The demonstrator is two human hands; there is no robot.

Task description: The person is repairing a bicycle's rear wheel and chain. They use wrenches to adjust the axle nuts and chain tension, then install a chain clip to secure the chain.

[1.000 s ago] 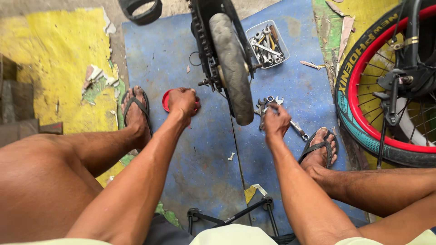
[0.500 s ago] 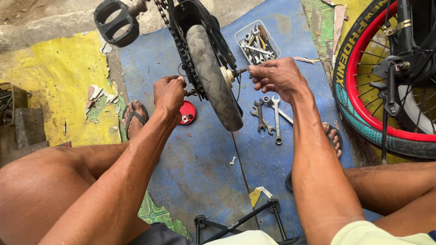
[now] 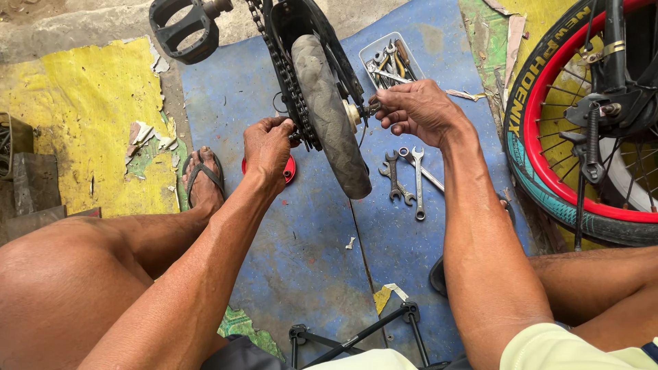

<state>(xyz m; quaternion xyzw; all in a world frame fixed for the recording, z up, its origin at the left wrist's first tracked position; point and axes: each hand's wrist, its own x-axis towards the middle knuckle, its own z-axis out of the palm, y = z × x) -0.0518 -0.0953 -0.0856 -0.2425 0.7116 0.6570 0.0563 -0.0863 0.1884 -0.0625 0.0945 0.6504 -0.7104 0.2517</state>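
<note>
The small bicycle wheel (image 3: 329,116), grey-tyred and upside down with its frame, stands at the upper centre of the blue mat (image 3: 301,253) and serves as the reference point. The left hand (image 3: 267,147) is on the chain side of the wheel, fingers curled together around the axle end beside the chain (image 3: 284,75); whether a tool is inside the grip cannot be told. The right hand (image 3: 418,109) is on the opposite side of the wheel, fingertips pinched together on the axle nut (image 3: 372,107) next to the hub. A red round cap (image 3: 288,168) lies on the mat just below the left hand, partly hidden by it. Three loose spanners (image 3: 411,178) lie on the mat right of the wheel, just under the right wrist. A clear tray of tools (image 3: 391,58) sits beyond the right hand, near the wheel's upper right. A black pedal (image 3: 181,27) projects up and left of the wheel. A larger wheel with a red rim (image 3: 548,130) stands well to the right. A sandalled foot (image 3: 202,178) rests left of the wheel, near the left hand.
</note>
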